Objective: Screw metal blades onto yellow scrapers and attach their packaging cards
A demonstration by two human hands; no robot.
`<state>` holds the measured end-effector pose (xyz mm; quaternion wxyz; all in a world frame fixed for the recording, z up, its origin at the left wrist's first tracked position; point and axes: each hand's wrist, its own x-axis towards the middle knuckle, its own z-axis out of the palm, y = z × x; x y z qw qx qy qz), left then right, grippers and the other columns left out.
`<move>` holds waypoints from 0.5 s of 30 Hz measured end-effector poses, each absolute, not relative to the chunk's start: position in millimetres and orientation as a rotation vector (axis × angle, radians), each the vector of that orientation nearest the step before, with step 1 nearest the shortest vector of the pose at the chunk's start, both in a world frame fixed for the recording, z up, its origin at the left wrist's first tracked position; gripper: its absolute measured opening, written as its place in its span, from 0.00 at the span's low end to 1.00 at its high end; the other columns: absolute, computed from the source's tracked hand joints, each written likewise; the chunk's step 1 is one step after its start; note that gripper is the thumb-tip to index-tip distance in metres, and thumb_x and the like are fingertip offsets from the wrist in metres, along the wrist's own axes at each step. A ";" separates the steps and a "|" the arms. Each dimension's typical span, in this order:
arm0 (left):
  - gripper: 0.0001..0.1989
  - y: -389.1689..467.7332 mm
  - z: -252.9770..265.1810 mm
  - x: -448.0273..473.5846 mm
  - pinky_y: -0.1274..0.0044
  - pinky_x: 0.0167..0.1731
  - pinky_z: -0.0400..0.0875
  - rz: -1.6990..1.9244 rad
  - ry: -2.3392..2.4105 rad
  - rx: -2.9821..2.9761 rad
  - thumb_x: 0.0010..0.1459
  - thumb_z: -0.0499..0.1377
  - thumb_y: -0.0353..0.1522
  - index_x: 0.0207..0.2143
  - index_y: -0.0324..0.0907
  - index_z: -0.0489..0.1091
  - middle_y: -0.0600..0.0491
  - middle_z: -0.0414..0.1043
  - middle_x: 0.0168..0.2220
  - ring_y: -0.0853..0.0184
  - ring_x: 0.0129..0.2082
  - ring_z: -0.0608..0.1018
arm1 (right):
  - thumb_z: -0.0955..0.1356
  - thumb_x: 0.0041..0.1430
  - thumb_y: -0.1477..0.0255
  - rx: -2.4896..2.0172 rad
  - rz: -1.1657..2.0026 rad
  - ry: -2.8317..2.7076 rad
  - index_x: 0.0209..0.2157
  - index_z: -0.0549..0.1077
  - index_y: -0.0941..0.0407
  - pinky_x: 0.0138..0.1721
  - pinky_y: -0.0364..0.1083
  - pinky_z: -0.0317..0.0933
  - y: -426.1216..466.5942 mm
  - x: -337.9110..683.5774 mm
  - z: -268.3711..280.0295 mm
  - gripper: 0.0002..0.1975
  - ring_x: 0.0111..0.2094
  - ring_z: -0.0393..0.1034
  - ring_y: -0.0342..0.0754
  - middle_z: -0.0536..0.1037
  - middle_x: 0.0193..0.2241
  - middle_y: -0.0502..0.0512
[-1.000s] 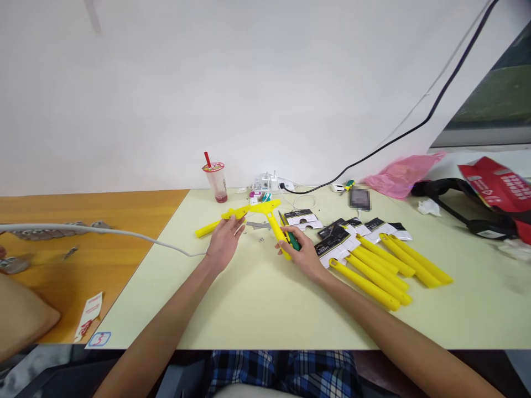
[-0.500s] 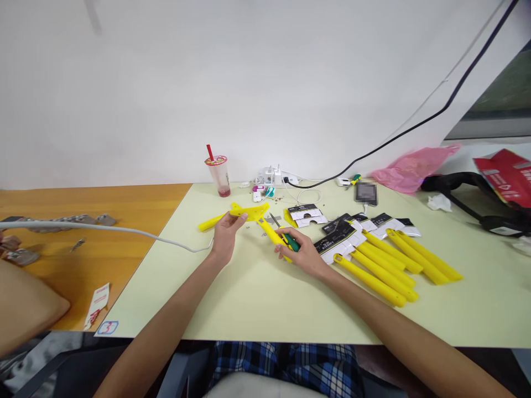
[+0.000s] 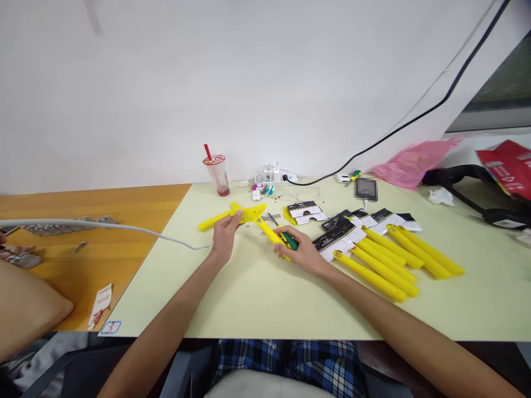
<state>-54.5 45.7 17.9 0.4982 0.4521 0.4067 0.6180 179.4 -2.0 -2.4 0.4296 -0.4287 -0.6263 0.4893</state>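
Note:
My left hand [image 3: 224, 235] is closed on the wide head of a yellow plastic tool [image 3: 251, 213], thumb on top. The tool's long handle slants down to my right hand [image 3: 305, 251], whose fingers wrap it together with a green-handled screwdriver [image 3: 291, 241]. The screwdriver's shaft points up and left, its tip close beside the yellow head. Another yellow piece [image 3: 211, 222] lies left of my left hand, partly hidden by it. Small metal bits and a flat grey piece [image 3: 271, 218] rest on the table behind the tool.
Several yellow handles [image 3: 379, 276] and black-and-white packages [image 3: 338, 237] lie at right. A plastic cup [image 3: 218, 177] with a red straw stands at the back near a power strip [image 3: 274, 175]. A white cable [image 3: 153, 236] crosses from the left, where another person's arm [image 3: 29, 309] shows.
My left hand and the yellow head have shifted slightly, the head tilting a little. My right hand keeps its hold on the screwdriver and handle. The view has moved slightly.

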 end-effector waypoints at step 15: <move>0.21 44.4 13.4 -52.4 0.68 0.48 0.80 1.491 0.977 1.141 0.49 0.79 0.41 0.45 0.46 0.85 0.47 0.80 0.54 0.56 0.53 0.79 | 0.77 0.58 0.60 -1.007 1.249 -1.550 0.49 0.76 0.51 0.40 0.53 0.76 -4.6 177.8 -2.0 0.21 0.33 0.82 0.52 0.84 0.35 0.50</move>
